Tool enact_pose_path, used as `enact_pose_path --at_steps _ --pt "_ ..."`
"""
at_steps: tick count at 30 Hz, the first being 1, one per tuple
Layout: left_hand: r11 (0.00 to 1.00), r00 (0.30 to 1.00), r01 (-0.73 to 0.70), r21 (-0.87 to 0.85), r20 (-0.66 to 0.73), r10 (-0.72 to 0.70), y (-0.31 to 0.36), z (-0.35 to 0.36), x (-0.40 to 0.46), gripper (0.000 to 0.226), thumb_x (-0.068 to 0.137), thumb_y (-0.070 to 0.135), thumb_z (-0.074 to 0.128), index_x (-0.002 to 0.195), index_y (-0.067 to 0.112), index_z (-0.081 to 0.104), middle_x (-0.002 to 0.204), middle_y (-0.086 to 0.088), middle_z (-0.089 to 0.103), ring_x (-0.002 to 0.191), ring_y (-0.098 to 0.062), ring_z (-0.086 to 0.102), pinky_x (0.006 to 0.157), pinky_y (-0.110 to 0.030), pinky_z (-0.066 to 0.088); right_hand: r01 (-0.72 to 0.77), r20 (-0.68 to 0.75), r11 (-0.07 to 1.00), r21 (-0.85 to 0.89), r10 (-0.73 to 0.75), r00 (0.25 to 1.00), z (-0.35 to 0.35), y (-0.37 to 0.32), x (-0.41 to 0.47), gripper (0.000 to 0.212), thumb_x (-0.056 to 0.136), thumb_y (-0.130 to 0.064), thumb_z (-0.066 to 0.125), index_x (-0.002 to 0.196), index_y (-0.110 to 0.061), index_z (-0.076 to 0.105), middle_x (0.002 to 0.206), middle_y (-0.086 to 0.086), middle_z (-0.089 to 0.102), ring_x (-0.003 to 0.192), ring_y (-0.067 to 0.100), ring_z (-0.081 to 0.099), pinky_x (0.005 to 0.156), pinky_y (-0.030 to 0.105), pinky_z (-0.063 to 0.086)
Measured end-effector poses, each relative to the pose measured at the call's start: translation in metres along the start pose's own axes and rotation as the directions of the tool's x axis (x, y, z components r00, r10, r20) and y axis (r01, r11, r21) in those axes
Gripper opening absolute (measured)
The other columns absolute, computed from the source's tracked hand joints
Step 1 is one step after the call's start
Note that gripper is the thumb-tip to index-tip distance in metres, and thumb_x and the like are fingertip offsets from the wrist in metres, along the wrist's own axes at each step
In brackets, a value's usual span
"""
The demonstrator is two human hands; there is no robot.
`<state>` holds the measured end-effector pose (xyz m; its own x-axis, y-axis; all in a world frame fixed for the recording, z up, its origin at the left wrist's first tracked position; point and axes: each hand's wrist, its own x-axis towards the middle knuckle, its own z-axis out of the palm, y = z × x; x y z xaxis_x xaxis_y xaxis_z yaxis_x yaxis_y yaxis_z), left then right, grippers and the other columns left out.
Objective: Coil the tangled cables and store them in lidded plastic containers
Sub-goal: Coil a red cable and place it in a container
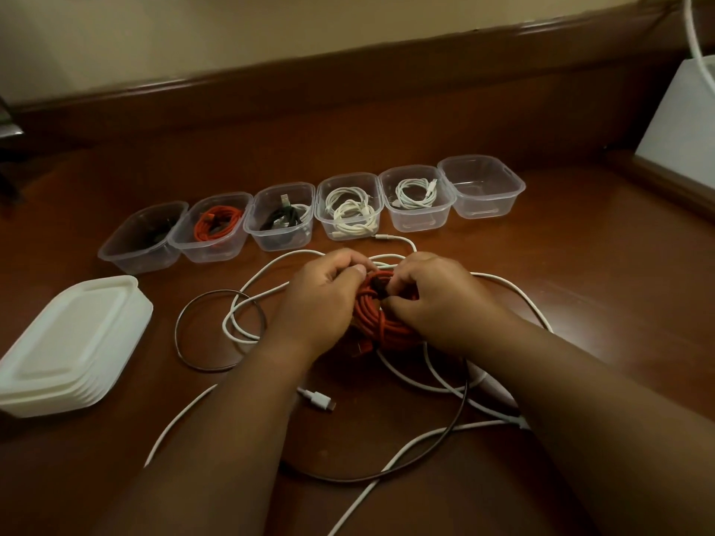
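Both hands hold a coiled red cable [381, 323] just above the wooden table. My left hand [321, 299] grips the coil's left side, and my right hand [429, 299] pinches it near a dark end at the top. Loose white cables [247, 323] and a thin dark cable [182, 342] lie tangled around and under the hands. A row of several clear containers stands behind. From left they hold a dark cable [154, 236], a red cable [216, 226], a black and white cable [284, 218] and white cables [350, 212] [416, 193]. The rightmost container [483, 187] is empty.
A stack of white lids [73, 342] sits at the left front. A white box [681, 118] stands at the far right with a white cord above it. A wooden ledge runs along the wall behind the containers.
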<state>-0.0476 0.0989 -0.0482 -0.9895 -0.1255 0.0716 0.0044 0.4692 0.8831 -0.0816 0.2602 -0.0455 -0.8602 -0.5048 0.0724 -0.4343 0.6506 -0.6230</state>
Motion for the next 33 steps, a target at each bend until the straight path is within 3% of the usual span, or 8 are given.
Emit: enact_pose_path --at_steps 3,7,14,20,23,26,33 --pt "0.997 0.992 0.083 0.007 0.094 -0.084 -0.003 -0.008 0.003 0.036 0.098 0.007 0.05 0.084 0.03 0.074 0.091 -0.005 0.073 0.092 -0.028 0.069 0.09 -0.052 0.056 0.011 0.064 0.998 -0.061 -0.007 0.998 0.0 -0.001 -0.002 0.011 0.094 -0.028 0.064 0.085 -0.026 0.068 0.103 -0.005 0.057 0.09 0.013 0.058 0.08 0.033 0.056" --pt "0.987 0.954 0.158 -0.033 0.262 -0.144 -0.008 -0.017 0.004 0.035 0.094 0.001 0.058 0.092 0.029 0.077 0.098 -0.004 0.075 0.092 -0.017 0.073 0.08 -0.032 0.059 0.03 0.086 0.993 -0.111 -0.021 0.996 0.003 -0.002 -0.003 0.016 0.096 -0.033 0.06 0.095 -0.022 0.071 0.106 -0.007 0.05 0.09 0.013 0.056 0.081 0.035 0.054" --pt "0.953 0.961 0.195 -0.232 0.238 -0.139 -0.006 -0.019 0.004 0.016 0.094 0.002 0.058 0.102 0.008 0.07 0.092 -0.008 0.074 0.079 -0.014 0.073 0.064 -0.021 0.057 0.024 0.036 1.0 -0.017 -0.023 0.999 -0.004 -0.006 -0.004 0.013 0.094 -0.032 0.064 0.081 -0.029 0.067 0.094 -0.01 0.055 0.085 0.009 0.056 0.075 0.028 0.053" --pt "0.963 0.949 0.164 -0.215 0.3 -0.095 -0.009 -0.023 0.004 0.028 0.097 0.007 0.053 0.097 0.024 0.075 0.101 -0.013 0.071 0.091 -0.024 0.07 0.082 -0.037 0.058 0.018 0.062 0.999 0.048 -0.021 0.998 -0.008 -0.008 -0.004 0.025 0.091 -0.032 0.068 0.069 -0.038 0.059 0.086 -0.011 0.061 0.081 0.007 0.058 0.072 0.027 0.053" --pt "0.945 0.948 0.172 -0.279 0.308 -0.082 -0.006 -0.019 0.001 0.028 0.1 0.007 0.047 0.096 0.021 0.07 0.086 -0.004 0.066 0.08 -0.019 0.066 0.073 -0.031 0.056 0.021 0.045 0.998 0.055 -0.023 0.999 -0.007 -0.008 -0.005 0.026 0.09 -0.034 0.069 0.067 -0.036 0.058 0.089 -0.01 0.061 0.083 0.008 0.058 0.074 0.028 0.053" --pt "0.934 0.957 0.171 -0.313 0.278 -0.082 -0.002 -0.009 -0.001 0.026 0.104 0.012 0.039 0.099 0.018 0.064 0.081 -0.005 0.062 0.072 -0.016 0.06 0.068 -0.03 0.05 0.006 0.0 0.998 0.064 -0.006 1.0 -0.008 -0.007 -0.005 0.019 0.089 -0.035 0.07 0.076 -0.027 0.058 0.093 -0.009 0.057 0.084 0.008 0.056 0.071 0.026 0.052" --pt "0.896 0.997 0.071 -0.439 0.048 -0.055 0.0 0.013 -0.003 0.028 0.104 0.012 0.036 0.093 0.016 0.062 0.091 -0.016 0.062 0.084 -0.03 0.058 0.081 -0.047 0.049 0.039 -0.058 0.994 0.099 -0.034 0.998 -0.003 0.001 -0.002 0.026 0.083 -0.016 0.074 0.076 -0.029 0.052 0.09 -0.011 0.052 0.072 0.003 0.05 0.056 0.012 0.035"
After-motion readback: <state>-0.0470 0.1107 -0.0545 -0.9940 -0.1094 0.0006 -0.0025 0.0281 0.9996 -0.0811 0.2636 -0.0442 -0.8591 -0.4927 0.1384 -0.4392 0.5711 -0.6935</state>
